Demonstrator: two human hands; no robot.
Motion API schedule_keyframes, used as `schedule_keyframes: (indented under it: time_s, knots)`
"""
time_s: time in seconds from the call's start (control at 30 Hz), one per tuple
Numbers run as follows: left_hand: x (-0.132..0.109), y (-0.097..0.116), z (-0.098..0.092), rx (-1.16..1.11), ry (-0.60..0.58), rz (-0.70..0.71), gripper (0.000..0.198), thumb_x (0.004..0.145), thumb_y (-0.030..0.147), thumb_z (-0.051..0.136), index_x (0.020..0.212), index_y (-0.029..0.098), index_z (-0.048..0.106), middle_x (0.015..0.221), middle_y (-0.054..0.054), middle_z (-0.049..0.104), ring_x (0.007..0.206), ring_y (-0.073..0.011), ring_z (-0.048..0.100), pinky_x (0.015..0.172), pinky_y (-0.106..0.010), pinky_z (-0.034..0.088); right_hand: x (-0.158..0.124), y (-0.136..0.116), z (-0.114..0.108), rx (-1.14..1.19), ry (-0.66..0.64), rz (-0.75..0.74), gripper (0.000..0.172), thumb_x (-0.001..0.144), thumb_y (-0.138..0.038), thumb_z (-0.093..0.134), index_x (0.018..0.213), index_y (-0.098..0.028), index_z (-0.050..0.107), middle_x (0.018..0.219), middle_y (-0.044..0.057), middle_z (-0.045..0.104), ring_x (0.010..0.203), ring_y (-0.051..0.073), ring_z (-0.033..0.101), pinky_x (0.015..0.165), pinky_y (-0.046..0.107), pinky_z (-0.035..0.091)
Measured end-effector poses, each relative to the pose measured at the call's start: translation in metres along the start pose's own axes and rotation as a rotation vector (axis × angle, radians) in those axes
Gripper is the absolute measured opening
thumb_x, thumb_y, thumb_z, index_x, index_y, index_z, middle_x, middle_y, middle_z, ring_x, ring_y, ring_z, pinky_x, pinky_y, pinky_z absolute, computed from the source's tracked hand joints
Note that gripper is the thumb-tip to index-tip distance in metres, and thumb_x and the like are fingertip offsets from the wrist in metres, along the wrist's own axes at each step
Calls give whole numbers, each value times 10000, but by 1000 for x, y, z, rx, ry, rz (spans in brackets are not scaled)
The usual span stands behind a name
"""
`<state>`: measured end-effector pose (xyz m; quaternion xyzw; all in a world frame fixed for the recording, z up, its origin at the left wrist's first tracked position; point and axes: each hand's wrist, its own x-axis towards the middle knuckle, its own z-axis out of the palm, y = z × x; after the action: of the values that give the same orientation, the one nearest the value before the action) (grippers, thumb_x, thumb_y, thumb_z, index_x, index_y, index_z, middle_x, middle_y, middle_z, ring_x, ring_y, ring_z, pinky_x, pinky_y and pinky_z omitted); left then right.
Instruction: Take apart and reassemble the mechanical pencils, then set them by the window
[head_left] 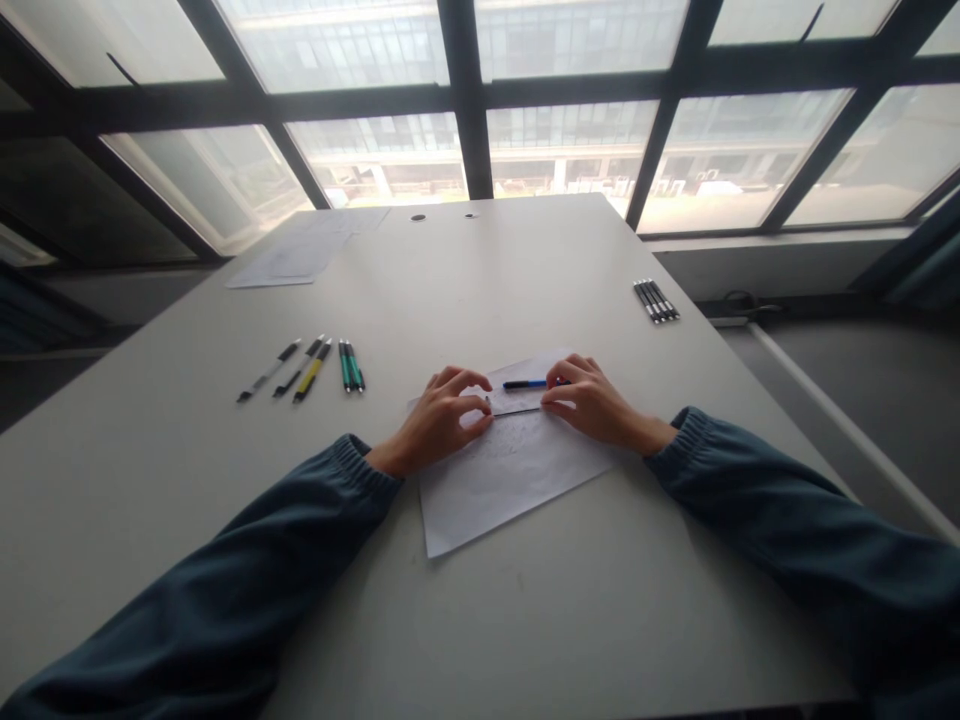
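My left hand (450, 412) and my right hand (591, 402) rest over a sheet of white paper (480, 505), with faint scribbles on it. Between their fingertips runs a thin dark rod (517, 411), low over the paper; its ends are hidden by the fingers. Both hands are closed in a pinch at it. Just beyond lies a blue pen (529, 384) with a black end, its right part behind the fingers of my right hand. A tiny dark piece by my left fingertips is too small to name.
On the left lie a grey-and-black pen (268, 371), another such pen (298, 366), a yellow pen (312, 371) and green pens (351, 367). Several black pens (656, 301) sit near the table's right edge. Papers (289, 255) lie far left; windows stand beyond the table (525, 270).
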<state>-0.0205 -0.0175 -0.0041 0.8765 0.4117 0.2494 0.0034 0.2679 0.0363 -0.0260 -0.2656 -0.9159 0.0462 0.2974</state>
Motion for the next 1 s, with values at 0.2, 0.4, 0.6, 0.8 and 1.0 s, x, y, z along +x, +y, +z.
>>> schedule_keyframes:
  time_s: [0.2, 0.4, 0.6, 0.8, 1.0]
  knots:
    - [0, -2, 2, 2, 13, 5, 92, 886, 240, 692, 804, 233, 733, 1183, -41, 682, 1126, -235, 563, 1000, -426, 476, 1, -3, -6, -101, -57, -48, 151, 954, -187, 640, 816, -187, 701, 1043, 79, 675, 1027, 236, 540, 906, 406, 373]
    - [0, -2, 2, -5, 4, -7, 84, 888, 245, 686, 814, 233, 723, 1182, -39, 677, 1123, -230, 563, 1009, -423, 472, -13, 7, -26, -177, -54, -9, 163, 956, -180, 630, 816, -190, 713, 1041, 79, 675, 1030, 241, 541, 924, 427, 357]
    - [-1, -2, -1, -4, 3, -8, 50, 883, 280, 702, 865, 240, 726, 1174, -46, 679, 1115, -230, 569, 1013, -424, 469, -18, 10, -30, -156, -47, 4, 192, 960, -206, 634, 803, -226, 744, 1005, 57, 692, 1006, 237, 542, 920, 433, 347]
    - [-1, -3, -2, 8, -8, 17, 58, 883, 291, 703, 884, 249, 744, 1182, -47, 682, 1121, -237, 568, 1006, -427, 470, -16, 8, -29, -105, -61, -8, 114, 934, -209, 674, 853, -217, 753, 1010, 69, 697, 1002, 238, 556, 911, 419, 368]
    - [-1, -3, -1, -6, -14, 30, 60, 880, 266, 703, 871, 267, 762, 1175, -37, 687, 1112, -233, 573, 988, -421, 477, -17, 9, -28, -96, -79, -10, 98, 918, -182, 679, 859, -214, 751, 1013, 78, 699, 1014, 254, 564, 914, 440, 382]
